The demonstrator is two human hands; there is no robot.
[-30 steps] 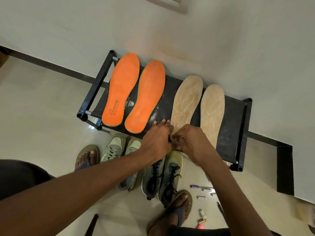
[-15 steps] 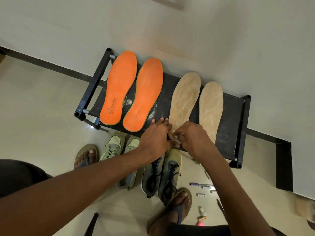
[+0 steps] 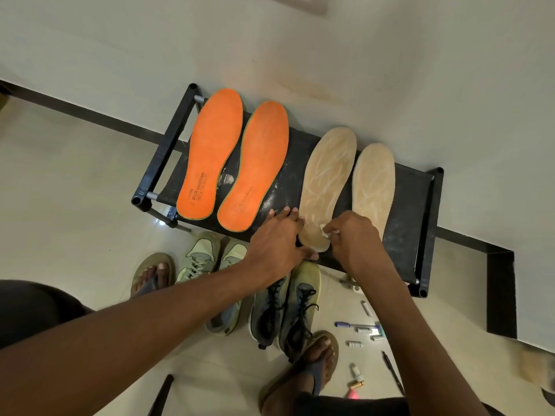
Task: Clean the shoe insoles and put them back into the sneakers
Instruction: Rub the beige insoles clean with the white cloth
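Insoles are getting wiped: right hand (image 3: 354, 238), fingers pinching a white wipe (image 3: 326, 232), is now rubbing the tan insole's (image 3: 326, 187) heel (earlier just gripping), left hand (image 3: 276, 238) flat, steadying.

Two orange insoles (image 3: 237, 166) — two tan insoles (image 3: 351, 190), pale-veined — on a black rack (image 3: 420, 205)
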